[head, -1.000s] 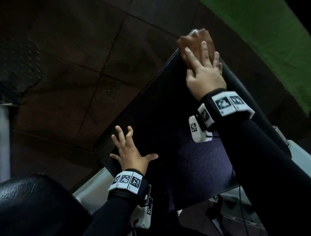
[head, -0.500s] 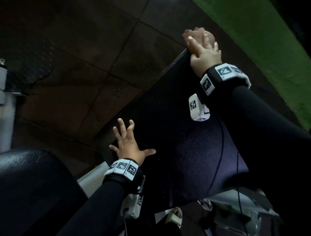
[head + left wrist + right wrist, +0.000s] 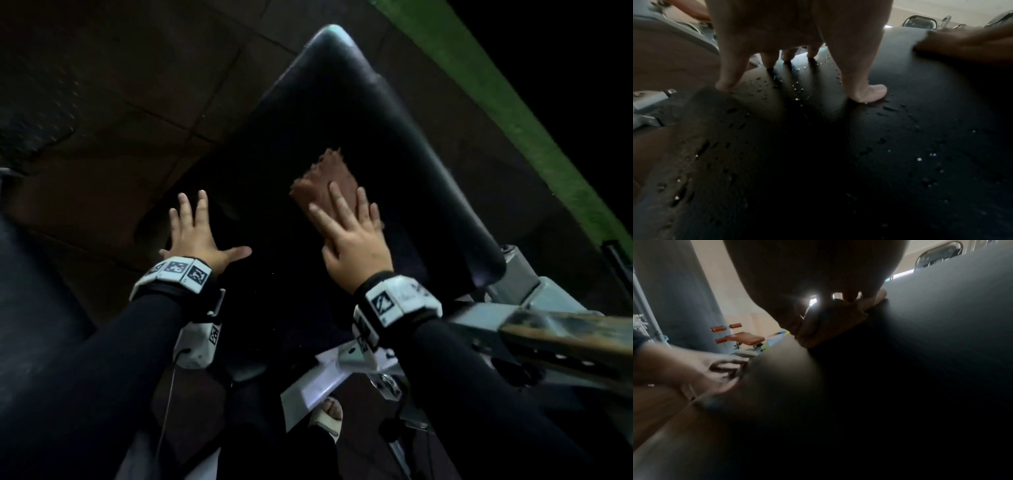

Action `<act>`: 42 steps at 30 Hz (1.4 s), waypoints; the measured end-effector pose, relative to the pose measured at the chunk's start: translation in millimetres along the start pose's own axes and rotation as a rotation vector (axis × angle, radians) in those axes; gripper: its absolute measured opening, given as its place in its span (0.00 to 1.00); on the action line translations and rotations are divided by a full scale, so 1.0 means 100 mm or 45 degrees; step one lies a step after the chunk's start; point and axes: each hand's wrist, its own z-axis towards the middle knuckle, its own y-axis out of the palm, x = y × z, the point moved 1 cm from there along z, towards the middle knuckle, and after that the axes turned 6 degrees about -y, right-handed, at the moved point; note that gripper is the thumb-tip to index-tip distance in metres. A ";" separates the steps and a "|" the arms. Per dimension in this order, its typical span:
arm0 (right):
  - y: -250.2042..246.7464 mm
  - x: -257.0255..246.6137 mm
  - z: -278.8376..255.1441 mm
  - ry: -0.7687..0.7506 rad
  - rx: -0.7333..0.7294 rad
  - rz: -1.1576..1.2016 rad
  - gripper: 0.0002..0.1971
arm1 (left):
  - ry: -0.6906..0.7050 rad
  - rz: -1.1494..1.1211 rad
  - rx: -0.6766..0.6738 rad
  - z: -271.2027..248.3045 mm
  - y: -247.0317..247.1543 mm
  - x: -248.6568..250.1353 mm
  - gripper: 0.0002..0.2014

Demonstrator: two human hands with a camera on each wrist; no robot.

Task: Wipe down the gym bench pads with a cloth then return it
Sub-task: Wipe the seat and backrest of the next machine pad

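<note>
Wiping goes best with the right hand [image 3: 352,236] flat on the cloth [image 3: 323,181], dragging evenly over the droplets [image 3: 797,91], while the open, empty left hand [image 3: 193,233] steadies the pad [image 3: 376,113].

The right hand [image 3: 354,245] is covering the near part of the brown cloth [image 3: 329,174], so only its far ragged end is showing in the head view. In the right wrist view the palm is blocking most of the cloth [image 3: 830,321], and the left hand [image 3: 694,368] is appearing only as a blur at the picture's left. The near end of the black bench pad [image 3: 342,113] is disappearing behind both sleeves. The left wrist view is fading into darkness toward its lower half.
</note>
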 end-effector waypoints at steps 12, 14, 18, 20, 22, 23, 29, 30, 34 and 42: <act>0.30 0.08 -1.27 0.202 -0.093 0.093 0.28 | -0.075 -0.069 0.232 -0.97 0.68 0.43 0.39; 0.20 0.22 -1.26 0.348 -0.036 0.058 0.29 | 0.041 -0.067 0.263 -1.20 0.86 0.55 0.36; -0.02 0.57 -1.09 0.580 -0.024 0.023 0.34 | 0.289 -0.028 0.266 -1.52 1.12 0.85 0.34; -0.09 0.69 -0.99 0.619 -0.057 0.046 0.35 | 0.333 0.026 0.174 -1.56 1.22 0.98 0.33; -0.11 0.75 -0.90 0.627 -0.088 0.075 0.35 | 0.318 0.058 0.093 -1.54 1.27 1.08 0.33; -0.10 0.75 -0.87 0.627 -0.098 0.089 0.36 | 0.303 0.062 0.091 -1.52 1.28 1.12 0.34; 0.00 0.71 -0.79 0.635 -0.048 0.098 0.38 | 0.266 0.052 0.150 -1.47 1.36 1.22 0.38; 0.01 0.72 -0.78 0.636 -0.048 0.094 0.38 | 0.273 0.046 0.157 -1.48 1.37 1.21 0.38; 0.03 0.74 -0.79 0.624 -0.061 0.099 0.37 | 0.276 -0.004 0.194 -1.59 1.48 1.10 0.36; 0.03 0.75 -0.79 0.593 -0.085 0.131 0.40 | 0.184 -0.098 0.231 -1.94 1.78 0.88 0.33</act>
